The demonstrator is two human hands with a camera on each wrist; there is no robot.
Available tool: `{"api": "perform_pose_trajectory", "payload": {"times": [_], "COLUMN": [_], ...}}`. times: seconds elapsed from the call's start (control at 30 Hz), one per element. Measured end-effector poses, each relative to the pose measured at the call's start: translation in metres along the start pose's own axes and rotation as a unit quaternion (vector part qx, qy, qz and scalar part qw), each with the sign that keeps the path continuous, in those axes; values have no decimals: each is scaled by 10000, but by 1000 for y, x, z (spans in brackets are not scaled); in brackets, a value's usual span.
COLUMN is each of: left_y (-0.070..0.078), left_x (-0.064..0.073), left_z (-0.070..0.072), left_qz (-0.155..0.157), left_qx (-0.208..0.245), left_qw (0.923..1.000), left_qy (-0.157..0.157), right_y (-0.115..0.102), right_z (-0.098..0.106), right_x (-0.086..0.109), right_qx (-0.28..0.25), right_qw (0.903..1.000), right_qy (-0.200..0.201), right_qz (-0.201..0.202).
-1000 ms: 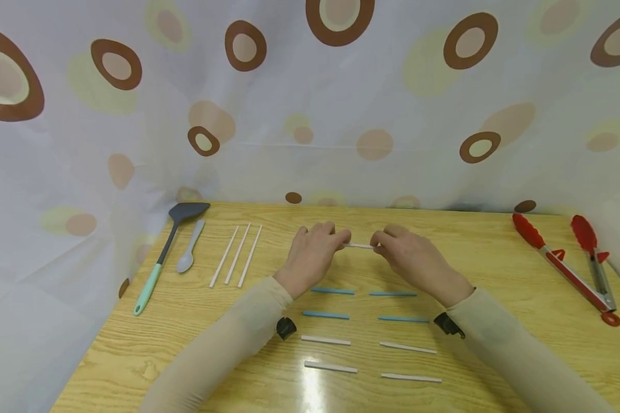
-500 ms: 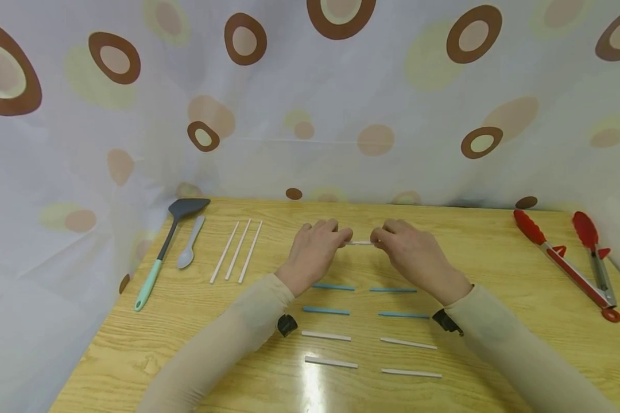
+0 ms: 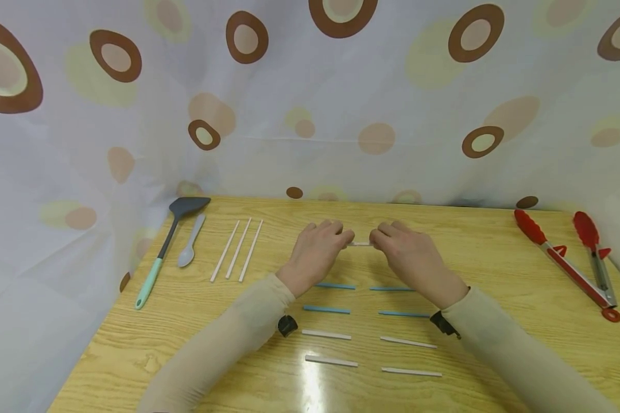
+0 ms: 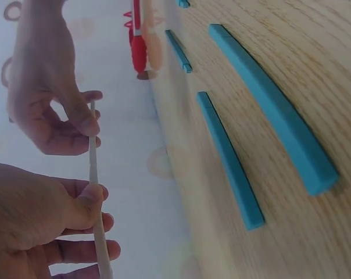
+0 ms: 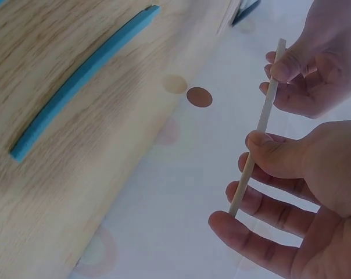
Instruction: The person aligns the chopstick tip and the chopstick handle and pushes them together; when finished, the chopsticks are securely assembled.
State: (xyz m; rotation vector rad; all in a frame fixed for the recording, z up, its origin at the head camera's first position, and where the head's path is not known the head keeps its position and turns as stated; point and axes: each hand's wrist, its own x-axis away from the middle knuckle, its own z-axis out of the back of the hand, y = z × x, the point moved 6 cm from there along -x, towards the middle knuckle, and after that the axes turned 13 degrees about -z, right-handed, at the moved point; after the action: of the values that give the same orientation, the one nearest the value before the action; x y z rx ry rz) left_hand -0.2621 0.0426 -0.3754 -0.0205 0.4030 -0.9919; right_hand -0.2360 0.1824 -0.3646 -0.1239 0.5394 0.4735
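A thin pale stick (image 3: pixel 361 244) spans both hands above the back half of the table. My left hand (image 3: pixel 315 252) pinches one end between thumb and fingers. My right hand (image 3: pixel 410 258) pinches the other end the same way. In the right wrist view the stick (image 5: pixel 245 180) shows a faint seam between the two thumbs. Several short blue sticks (image 3: pixel 326 310) lie in two columns below the hands. Closer to me are short white sticks (image 3: pixel 330 361) in the same two columns. In the left wrist view a blue stick (image 4: pixel 274 110) lies on the wood.
On the left of the table (image 3: pixel 108 355) lie a black turner (image 3: pixel 155 275) with a mint handle, a grey spoon (image 3: pixel 189 246) and long white sticks (image 3: pixel 237 252). Red-tipped tongs (image 3: pixel 573 272) lie at the right. A patterned curtain (image 3: pixel 310 103) hangs behind the table.
My hands have come slightly closer together along the pale stick, so less of it shows between them. The head view has tilted down a little, then steadied. The things on the table have not moved.
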Motion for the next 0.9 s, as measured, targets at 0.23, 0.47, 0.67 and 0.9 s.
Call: {"api": "perform_pose_trajectory", "payload": {"times": [0.23, 0.47, 0.67, 0.9], "left_y": [-1, 1, 3, 4], "left_x": [1, 1, -1, 1], "left_z": [2, 6, 7, 9], "left_qz": [-67, -295, -519, -674], "left_qx": [75, -2, -106, -159], "left_qw": [9995, 9985, 9972, 9962], "left_qy": [301, 453, 518, 521], "right_y": [-1, -1, -3, -6], "right_z": [0, 3, 4, 3], "right_x": [-1, -1, -2, -3], "right_qx": [8, -141, -195, -201], "right_qw": [10000, 9995, 9988, 9983], "right_qy": [68, 298, 449, 530], "right_qz": [20, -6, 41, 142]}}
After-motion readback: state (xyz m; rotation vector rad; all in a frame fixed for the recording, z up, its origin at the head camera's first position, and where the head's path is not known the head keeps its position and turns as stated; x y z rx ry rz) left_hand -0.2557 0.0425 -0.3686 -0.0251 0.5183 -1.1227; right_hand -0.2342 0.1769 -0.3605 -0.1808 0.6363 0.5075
